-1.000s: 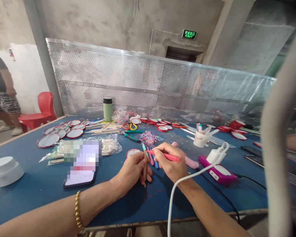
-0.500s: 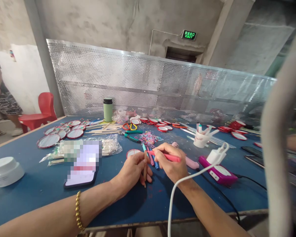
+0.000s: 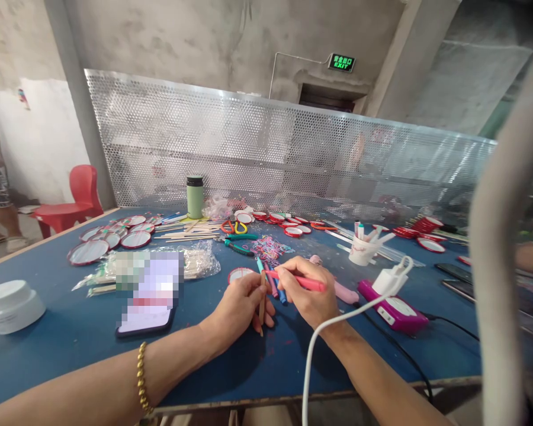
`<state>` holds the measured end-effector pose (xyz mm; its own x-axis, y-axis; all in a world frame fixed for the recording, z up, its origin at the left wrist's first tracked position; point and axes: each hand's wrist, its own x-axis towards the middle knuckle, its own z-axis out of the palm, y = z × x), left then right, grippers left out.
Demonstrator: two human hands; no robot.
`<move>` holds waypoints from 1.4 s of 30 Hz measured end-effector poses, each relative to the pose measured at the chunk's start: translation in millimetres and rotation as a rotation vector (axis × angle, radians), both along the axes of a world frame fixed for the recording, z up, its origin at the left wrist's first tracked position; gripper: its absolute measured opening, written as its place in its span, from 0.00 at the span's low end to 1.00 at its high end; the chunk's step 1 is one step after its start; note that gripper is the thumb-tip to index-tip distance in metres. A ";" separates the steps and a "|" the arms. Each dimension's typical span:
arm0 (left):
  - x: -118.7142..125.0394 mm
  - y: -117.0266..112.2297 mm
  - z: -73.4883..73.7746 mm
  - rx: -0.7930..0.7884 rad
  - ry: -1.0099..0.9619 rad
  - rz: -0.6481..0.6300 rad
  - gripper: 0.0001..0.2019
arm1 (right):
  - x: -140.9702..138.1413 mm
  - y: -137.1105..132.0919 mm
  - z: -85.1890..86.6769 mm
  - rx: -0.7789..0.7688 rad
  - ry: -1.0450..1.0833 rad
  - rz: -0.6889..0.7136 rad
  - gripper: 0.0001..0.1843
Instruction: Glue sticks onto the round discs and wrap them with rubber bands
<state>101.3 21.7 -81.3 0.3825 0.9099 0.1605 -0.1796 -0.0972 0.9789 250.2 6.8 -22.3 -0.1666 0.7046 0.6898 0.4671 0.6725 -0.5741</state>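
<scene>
- The left hand (image 3: 240, 302) pinches a thin wooden stick (image 3: 262, 307) between thumb and fingers, the stick running lengthwise just above the blue tabletop (image 3: 71, 355).
- The right hand (image 3: 308, 290) grips a red marker pen (image 3: 311, 283) in a writing hold, its tip at the stick's upper end; whether they touch, I cannot tell.
- Just beyond the hands lie a pink marker (image 3: 273, 288) and a blue marker (image 3: 282, 295).
- A red-rimmed disc (image 3: 240, 274) sits behind the left hand, near the teal-handled pliers (image 3: 240, 244).
- A smartphone (image 3: 153, 296) lies left of the left hand.
</scene>
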 end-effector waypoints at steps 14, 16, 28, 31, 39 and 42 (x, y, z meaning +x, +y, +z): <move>0.5 0.7 0.0 0.021 0.001 -0.011 0.10 | -0.6 1.1 -0.1 0.008 0.017 0.025 0.11; 0.8 0.8 0.0 0.019 -0.001 -0.008 0.11 | -0.4 1.6 -0.5 0.009 0.018 0.024 0.11; 0.0 -0.9 3.0 0.012 0.000 -0.011 0.09 | -1.2 0.8 -0.7 -0.004 0.030 0.016 0.10; 0.1 -0.8 3.0 0.013 -0.004 -0.011 0.09 | -1.0 1.0 -0.7 -0.009 0.030 0.019 0.10; -0.1 -1.4 3.4 0.019 0.006 -0.008 0.09 | -1.5 -0.4 0.5 0.018 0.035 0.014 0.11; 0.0 -1.3 3.2 0.023 0.010 -0.006 0.09 | -1.2 -0.3 0.0 0.013 0.027 0.012 0.11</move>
<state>101.3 20.4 -78.1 0.3897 0.9038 0.1771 -0.1705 -0.1182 0.9782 248.9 6.5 -22.3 -0.1564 0.6933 0.7034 0.4433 0.6857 -0.5773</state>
